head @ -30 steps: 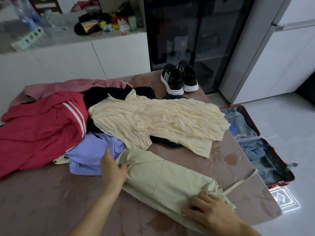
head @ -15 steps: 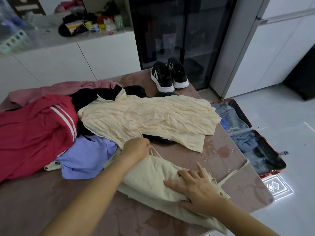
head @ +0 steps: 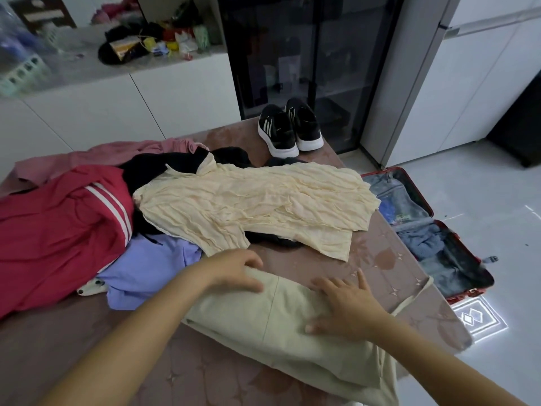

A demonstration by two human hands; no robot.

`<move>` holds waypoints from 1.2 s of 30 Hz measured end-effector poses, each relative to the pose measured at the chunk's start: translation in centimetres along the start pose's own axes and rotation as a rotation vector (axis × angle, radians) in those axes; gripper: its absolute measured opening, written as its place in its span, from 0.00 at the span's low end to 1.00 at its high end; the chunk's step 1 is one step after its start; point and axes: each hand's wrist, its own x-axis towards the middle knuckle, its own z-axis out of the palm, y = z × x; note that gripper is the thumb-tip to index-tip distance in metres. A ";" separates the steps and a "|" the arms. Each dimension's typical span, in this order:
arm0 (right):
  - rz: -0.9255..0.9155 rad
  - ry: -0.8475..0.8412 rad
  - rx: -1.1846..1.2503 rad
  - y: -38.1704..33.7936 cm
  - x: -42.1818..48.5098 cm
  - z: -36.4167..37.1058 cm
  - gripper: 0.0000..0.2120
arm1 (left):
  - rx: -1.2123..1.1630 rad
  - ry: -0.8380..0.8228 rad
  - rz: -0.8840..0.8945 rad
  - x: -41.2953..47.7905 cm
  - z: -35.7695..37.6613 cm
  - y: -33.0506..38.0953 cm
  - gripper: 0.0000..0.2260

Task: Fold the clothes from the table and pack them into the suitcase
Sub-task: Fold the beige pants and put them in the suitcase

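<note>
Tabletop, left hand perhaps gripping beige garment, right hand flat

I can read no words or numbers anywhere. At one o'clock on the table, the black sneakers carry three slanted white stripes on the side, with no name legible. At four o'clock on the floor, a projected light sign shows two diamonds inside a frame. In the suitcase at three o'clock, a green-and-white label is too small to read.
</note>
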 end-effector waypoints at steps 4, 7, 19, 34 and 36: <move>0.059 -0.109 -0.061 -1.2 0.8 -0.3 0.45 | 0.171 -0.274 -0.139 0.4 -0.5 -1.4 0.26; 0.110 -0.166 -0.070 -1.1 0.6 -0.7 0.43 | 0.222 -0.362 -0.247 -0.2 -1.8 -1.5 0.33; 0.184 -0.225 0.392 2.6 -1.7 -1.6 0.14 | -0.383 -0.174 -0.162 -4.0 -1.1 -3.8 0.18; 0.480 0.066 0.822 6.9 -0.7 -3.8 0.19 | -1.005 -0.129 -0.310 -3.5 1.4 -4.9 0.36; 0.519 0.105 0.758 7.0 -0.3 -3.2 0.24 | -1.066 0.080 -0.305 -3.1 2.6 -4.2 0.28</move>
